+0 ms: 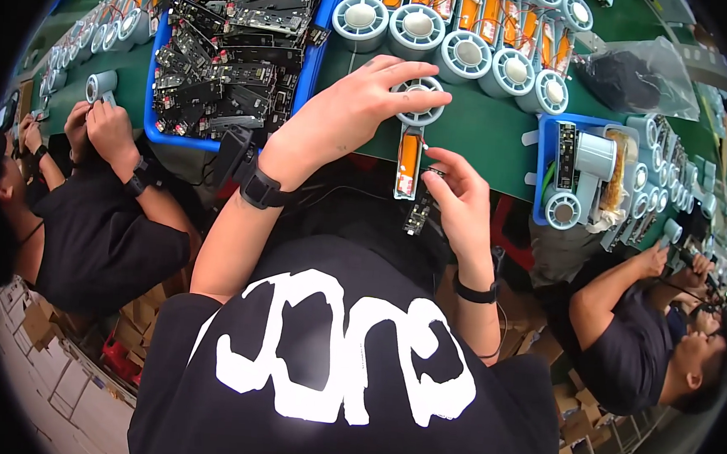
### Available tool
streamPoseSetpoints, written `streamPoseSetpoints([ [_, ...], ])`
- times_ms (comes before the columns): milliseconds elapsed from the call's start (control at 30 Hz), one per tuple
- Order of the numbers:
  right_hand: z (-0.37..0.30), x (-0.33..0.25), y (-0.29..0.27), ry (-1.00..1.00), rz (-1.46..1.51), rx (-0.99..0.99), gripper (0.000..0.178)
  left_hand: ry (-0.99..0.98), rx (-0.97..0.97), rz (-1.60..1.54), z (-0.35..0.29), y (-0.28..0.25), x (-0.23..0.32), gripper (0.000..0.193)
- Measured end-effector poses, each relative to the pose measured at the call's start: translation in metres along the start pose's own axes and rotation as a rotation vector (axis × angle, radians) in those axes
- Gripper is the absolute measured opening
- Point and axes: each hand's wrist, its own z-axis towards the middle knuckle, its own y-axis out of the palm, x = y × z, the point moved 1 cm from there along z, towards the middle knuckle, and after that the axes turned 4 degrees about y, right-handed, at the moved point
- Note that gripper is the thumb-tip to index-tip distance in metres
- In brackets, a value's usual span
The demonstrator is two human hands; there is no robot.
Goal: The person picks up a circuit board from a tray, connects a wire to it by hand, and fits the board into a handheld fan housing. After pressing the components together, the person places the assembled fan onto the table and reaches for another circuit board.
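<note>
A light-blue fan body [413,119] with a round slotted head lies at the table's near edge, its open handle pointing toward me. Inside the handle sits an orange battery [408,159] with thin wires by it. My left hand [345,113] grips the round head from above, fingers across it. Just right of the handle, my right hand [463,196] pinches the upper end of a small black circuit board [418,212], which hangs down beside the handle. A small white wire end [425,146] shows near the right fingertips; whether they touch it is unclear.
A blue bin [150,102] full of black circuit boards stands left. Several similar fan bodies [417,30] line the green table [502,144] beyond my hands. On the right are a smaller blue tray [541,175] with parts and a clear plastic bag [639,73]. People work on both sides.
</note>
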Motion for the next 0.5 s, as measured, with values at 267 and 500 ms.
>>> streamPoseSetpoints([
  [267,0.018,-0.008,0.019,-0.043,0.049,0.034,0.032,0.070,0.040,0.104,0.003,-0.003,0.003,0.065],
  [500,-0.015,-0.024,0.016,-0.038,-0.027,0.114,0.021,-0.164,0.209,-0.083,-0.038,-0.023,0.046,0.057],
])
